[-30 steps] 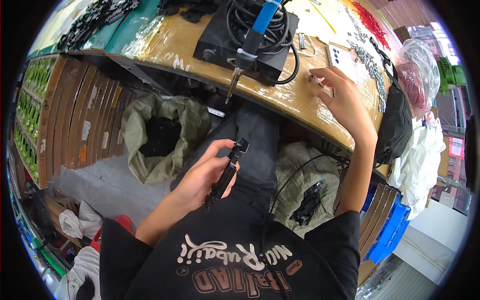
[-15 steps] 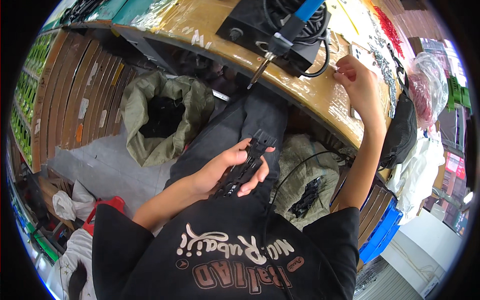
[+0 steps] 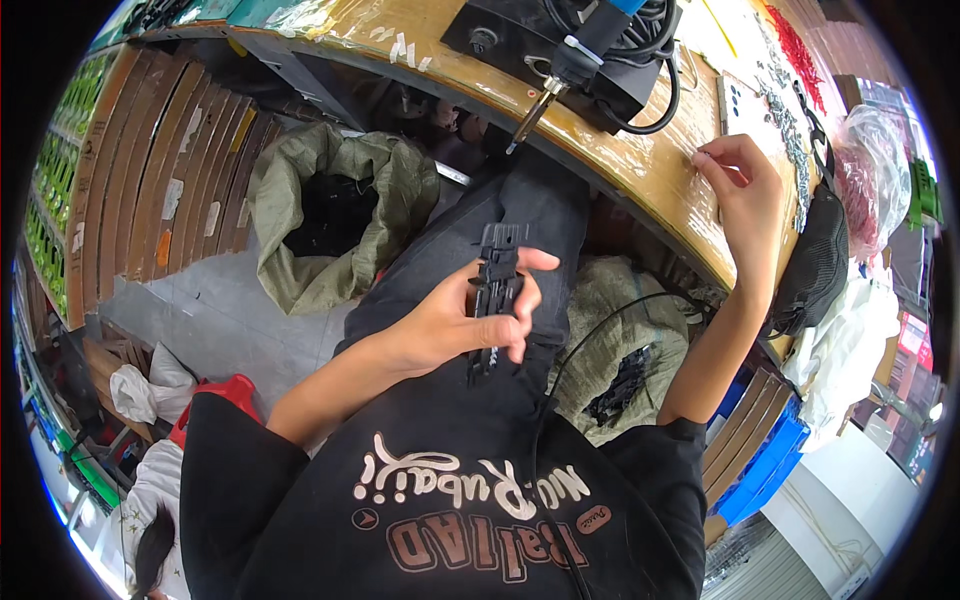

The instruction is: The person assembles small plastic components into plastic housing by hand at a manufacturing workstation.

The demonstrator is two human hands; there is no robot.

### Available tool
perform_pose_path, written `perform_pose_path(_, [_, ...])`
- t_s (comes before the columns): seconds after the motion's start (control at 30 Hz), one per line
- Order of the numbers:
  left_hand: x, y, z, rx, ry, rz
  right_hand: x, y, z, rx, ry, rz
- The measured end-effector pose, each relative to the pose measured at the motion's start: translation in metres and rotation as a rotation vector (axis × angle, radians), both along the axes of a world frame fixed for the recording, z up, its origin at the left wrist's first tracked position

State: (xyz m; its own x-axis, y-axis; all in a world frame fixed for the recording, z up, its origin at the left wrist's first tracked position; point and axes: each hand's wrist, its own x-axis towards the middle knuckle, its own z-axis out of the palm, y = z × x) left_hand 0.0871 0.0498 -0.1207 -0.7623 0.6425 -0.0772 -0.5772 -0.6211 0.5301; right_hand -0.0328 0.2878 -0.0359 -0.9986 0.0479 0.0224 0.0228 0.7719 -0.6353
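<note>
In my left hand [image 3: 445,320], held over my lap, is a long black plastic part [image 3: 497,290] with ridges and clips, standing nearly upright between thumb and fingers. My right hand [image 3: 745,185] is over the right of the wooden workbench [image 3: 640,175], thumb and forefinger pinched together. Something tiny may be between those fingertips, too small to name. Near that hand, small grey metal pieces [image 3: 788,125] lie in a strip along the bench. A soldering-iron-like tool [image 3: 545,105] with a metal tip and blue handle points down over the bench's front edge.
The tool rests by a black box [image 3: 500,35] with coiled cable. Left of my legs stands an open woven sack [image 3: 275,220] of black parts; another sack [image 3: 640,330] is at right. Stacked brown boards [image 3: 165,170], a black pouch [image 3: 815,265] and red pieces [image 3: 797,50] lie farther out.
My left hand has turned the black plastic part more upright, its thumb now lower across it. My right hand has shifted slightly right and down, still pinched.
</note>
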Motion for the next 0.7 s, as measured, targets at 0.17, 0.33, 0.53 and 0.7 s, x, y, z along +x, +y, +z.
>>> perform_pose_path(0.17, [0.000, 0.004, 0.012, 0.126, -0.167, 0.061, 0.038, -0.009, 0.000, -0.212, 0.108, -0.003])
perform_pose_path(0.33, [-0.003, 0.008, 0.027, -0.231, 0.052, 0.246, 0.083, -0.030, -0.005, -0.756, 0.117, 0.160])
perform_pose_path(0.53, [-0.005, 0.014, 0.033, -0.195, 0.145, 0.468, 0.114, -0.048, -0.028, -1.102, 0.069, 0.140])
perform_pose_path(0.7, [-0.004, 0.020, 0.032, -0.213, 0.314, 0.664, 0.123, -0.064, -0.042, -1.464, 0.061, 0.074])
